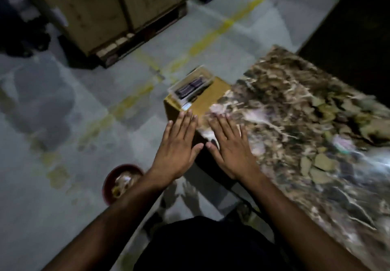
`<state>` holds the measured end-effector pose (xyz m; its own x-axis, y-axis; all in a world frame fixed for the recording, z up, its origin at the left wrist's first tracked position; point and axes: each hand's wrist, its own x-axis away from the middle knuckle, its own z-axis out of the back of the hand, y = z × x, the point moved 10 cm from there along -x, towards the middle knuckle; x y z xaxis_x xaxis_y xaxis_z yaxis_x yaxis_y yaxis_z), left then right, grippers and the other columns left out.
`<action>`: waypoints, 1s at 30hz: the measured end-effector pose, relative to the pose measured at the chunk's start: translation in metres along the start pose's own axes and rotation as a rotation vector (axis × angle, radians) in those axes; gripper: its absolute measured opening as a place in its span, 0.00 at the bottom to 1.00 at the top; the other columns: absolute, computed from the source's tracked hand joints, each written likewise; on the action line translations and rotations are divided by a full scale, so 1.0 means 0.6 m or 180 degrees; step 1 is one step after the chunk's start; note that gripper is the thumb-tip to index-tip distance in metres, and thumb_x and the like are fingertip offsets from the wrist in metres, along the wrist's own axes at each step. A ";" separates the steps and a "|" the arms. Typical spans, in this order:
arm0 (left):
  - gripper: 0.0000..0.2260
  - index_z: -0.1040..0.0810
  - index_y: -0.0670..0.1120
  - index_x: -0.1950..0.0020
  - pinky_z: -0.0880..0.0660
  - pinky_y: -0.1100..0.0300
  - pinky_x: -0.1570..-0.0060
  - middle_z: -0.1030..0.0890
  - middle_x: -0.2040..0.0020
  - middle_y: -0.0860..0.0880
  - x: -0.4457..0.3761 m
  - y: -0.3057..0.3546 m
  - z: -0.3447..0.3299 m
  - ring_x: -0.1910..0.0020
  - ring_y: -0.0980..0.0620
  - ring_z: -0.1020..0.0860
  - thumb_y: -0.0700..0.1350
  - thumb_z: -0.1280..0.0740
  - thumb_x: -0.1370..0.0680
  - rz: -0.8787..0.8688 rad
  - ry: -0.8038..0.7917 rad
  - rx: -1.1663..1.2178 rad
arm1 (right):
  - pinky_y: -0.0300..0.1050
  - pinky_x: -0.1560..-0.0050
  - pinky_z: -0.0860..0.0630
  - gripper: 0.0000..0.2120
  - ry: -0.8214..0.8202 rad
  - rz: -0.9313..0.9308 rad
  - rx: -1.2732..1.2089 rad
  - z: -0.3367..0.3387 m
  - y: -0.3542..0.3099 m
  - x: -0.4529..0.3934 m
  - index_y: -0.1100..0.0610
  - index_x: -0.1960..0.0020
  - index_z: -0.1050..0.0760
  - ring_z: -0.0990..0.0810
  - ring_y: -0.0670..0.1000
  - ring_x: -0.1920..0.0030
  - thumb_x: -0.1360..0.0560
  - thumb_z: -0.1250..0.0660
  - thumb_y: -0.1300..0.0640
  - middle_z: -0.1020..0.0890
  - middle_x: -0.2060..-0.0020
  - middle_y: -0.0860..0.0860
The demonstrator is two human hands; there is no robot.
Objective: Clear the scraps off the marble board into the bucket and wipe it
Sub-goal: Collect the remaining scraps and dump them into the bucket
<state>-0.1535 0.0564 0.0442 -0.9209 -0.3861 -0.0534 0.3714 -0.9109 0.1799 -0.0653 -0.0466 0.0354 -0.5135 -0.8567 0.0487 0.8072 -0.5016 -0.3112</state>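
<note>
Both hands flat, fingers straight, holding nothing: left hand (176, 144) off board edge, right hand (231, 148) over marble board (306, 127) corner. Red bucket (109, 186) on floor below left forearm, scraps inside.

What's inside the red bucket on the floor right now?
The red bucket holds pale, crumpled scraps with a yellowish bit near the front. The left forearm crosses its near side, so that part and the bottom are hidden. Blur prevents naming the scraps.

A cardboard box (213, 93) carries a clear plastic tray (191, 86) (dark contents, blurred); wooden crates (109, 7) stand beyond yellow floor lines (211, 38)
</note>
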 end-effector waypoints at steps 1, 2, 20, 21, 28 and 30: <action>0.34 0.51 0.45 0.17 0.51 0.47 0.22 0.51 0.17 0.46 -0.029 0.048 -0.008 0.18 0.47 0.53 0.61 0.50 0.18 -0.0119 0.0001 0.0035 | 0.59 0.21 0.56 0.31 0.0030 -0.0108 -0.0058 0.013 0.047 0.014 0.45 0.17 0.52 0.60 0.47 0.18 0.18 0.54 0.37 0.55 0.17 0.46; 0.34 0.50 0.44 0.17 0.51 0.47 0.22 0.49 0.17 0.45 -0.052 0.089 -0.017 0.18 0.46 0.51 0.61 0.50 0.19 -0.0210 -0.0004 0.0071 | 0.58 0.21 0.56 0.31 0.0039 -0.0186 -0.0112 0.022 0.088 0.029 0.45 0.18 0.52 0.61 0.47 0.19 0.18 0.54 0.37 0.55 0.17 0.46; 0.33 0.40 0.53 0.26 0.24 0.51 0.54 0.30 0.35 0.49 -0.175 0.560 -0.331 0.43 0.42 0.21 0.64 0.33 0.25 -0.1433 -0.2243 0.0138 | 0.49 0.40 0.27 0.53 -0.0337 -0.2968 -0.1773 -0.023 0.621 0.381 0.52 0.20 0.44 0.29 0.62 0.30 0.36 0.18 0.45 0.42 0.28 0.58; 0.29 0.38 0.53 0.28 0.24 0.51 0.56 0.30 0.38 0.49 -0.178 0.569 -0.335 0.46 0.43 0.21 0.62 0.33 0.24 -0.1468 -0.2187 0.0198 | 0.49 0.41 0.27 0.51 -0.0280 -0.3020 -0.1798 -0.033 0.617 0.377 0.52 0.21 0.43 0.28 0.61 0.32 0.35 0.19 0.46 0.39 0.29 0.57; 0.18 0.34 0.54 0.32 0.24 0.50 0.54 0.25 0.41 0.49 -0.279 0.612 -0.338 0.46 0.43 0.21 0.54 0.37 0.21 -0.1400 -0.1804 0.0607 | 0.47 0.45 0.25 0.31 0.0743 -0.3166 -0.2026 -0.004 0.646 0.278 0.51 0.32 0.28 0.22 0.55 0.42 0.33 0.23 0.58 0.22 0.42 0.52; 0.19 0.33 0.56 0.33 0.25 0.52 0.54 0.22 0.46 0.51 -0.308 0.614 -0.331 0.48 0.44 0.20 0.57 0.37 0.23 -0.1313 -0.1855 0.0841 | 0.47 0.45 0.22 0.30 0.0826 -0.3053 -0.2041 0.021 0.665 0.257 0.48 0.33 0.26 0.20 0.52 0.44 0.34 0.25 0.57 0.19 0.43 0.49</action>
<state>0.1770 -0.2368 -0.0745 -0.9196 0.1843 0.3469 0.0106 -0.8712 0.4908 0.1811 -0.3805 -0.0694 -0.9335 -0.0756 0.3505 -0.1960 -0.7109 -0.6754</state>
